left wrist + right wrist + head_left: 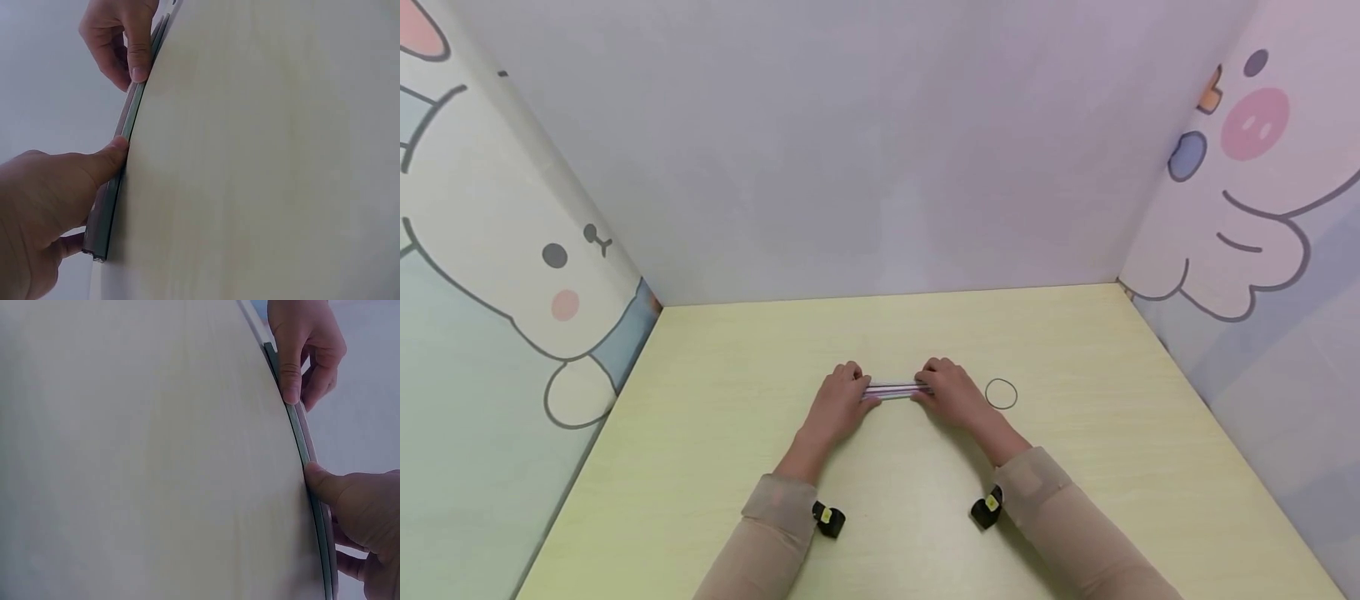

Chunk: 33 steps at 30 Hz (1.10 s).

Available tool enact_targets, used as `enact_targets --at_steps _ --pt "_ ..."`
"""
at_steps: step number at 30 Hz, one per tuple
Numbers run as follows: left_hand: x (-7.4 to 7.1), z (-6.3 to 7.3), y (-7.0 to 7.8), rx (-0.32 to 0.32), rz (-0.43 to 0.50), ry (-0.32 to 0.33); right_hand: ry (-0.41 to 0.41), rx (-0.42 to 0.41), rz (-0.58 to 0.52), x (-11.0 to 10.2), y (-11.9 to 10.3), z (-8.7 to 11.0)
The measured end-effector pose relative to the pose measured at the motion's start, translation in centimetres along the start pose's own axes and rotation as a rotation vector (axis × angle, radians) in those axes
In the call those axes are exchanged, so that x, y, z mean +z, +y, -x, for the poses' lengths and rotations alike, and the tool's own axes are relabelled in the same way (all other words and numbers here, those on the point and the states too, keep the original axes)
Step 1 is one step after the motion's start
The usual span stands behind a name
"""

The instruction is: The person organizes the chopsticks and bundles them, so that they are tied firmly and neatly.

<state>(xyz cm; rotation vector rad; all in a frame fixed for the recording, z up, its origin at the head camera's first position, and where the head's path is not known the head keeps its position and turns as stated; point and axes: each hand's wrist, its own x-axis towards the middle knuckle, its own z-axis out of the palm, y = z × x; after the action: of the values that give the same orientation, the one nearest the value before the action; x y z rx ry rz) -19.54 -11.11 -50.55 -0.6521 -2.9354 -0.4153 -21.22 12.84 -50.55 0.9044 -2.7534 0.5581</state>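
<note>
A bundle of slim straight sticks (895, 391), some greenish and some purple-pink, lies crosswise on the table between both hands. My left hand (838, 404) grips its left part, thumb on the near side and fingers on the far side. The right part is held the same way by my right hand (951, 396). In the left wrist view, the left ends of the dark green and brownish sticks (103, 225) show below the left hand (50, 200). The right wrist view has the sticks (303, 440) running side by side under both thumbs. Their exact kind cannot be told.
A thin dark ring (1002, 393), like a rubber band, lies on the table just right of the right hand. The pale wooden table (910, 500) meets a plain back wall (880, 167). Side walls with cartoon animals stand left and right.
</note>
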Motion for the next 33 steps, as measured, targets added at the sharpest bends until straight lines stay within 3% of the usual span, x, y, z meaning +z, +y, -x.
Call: enact_targets --at_steps 9,33 --pt "0.16 0.22 -0.14 -0.011 0.040 -0.007 -0.027 0.025 -0.021 -0.07 -0.08 0.00" --pt "-0.25 0.64 -0.10 -0.015 0.098 0.048 -0.072 0.032 0.024 0.15 -0.04 -0.12"
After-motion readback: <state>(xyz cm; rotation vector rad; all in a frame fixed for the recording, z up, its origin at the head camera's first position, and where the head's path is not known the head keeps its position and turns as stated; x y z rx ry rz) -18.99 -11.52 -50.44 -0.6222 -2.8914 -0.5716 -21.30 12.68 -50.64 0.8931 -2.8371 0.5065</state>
